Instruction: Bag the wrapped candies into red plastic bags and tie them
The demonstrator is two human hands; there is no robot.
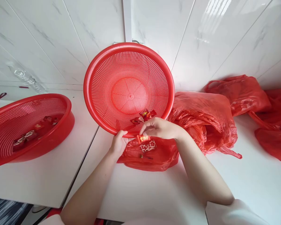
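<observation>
A large red mesh basket (128,47) stands tilted against the wall, its open side facing me. Several small dark red packets (145,114) lie at its lower inner side. My left hand (118,144) grips the basket's lower rim, thumb over the edge. Over the front rim, my right hand (157,127) pinches a small red packet with bright yellow lettering (144,138). Below it, an open red plastic bag (162,159) lies under the basket's front edge, with a red-and-cream patterned packet (148,146) in it.
At the left, another red basket (61,131) leans with several packets inside. Behind it lies a clear plastic bottle (25,78). Red plastic bags (206,109) sit to the right, with more (241,93) beyond. A tiled wall (189,37) rises behind the white table (135,193).
</observation>
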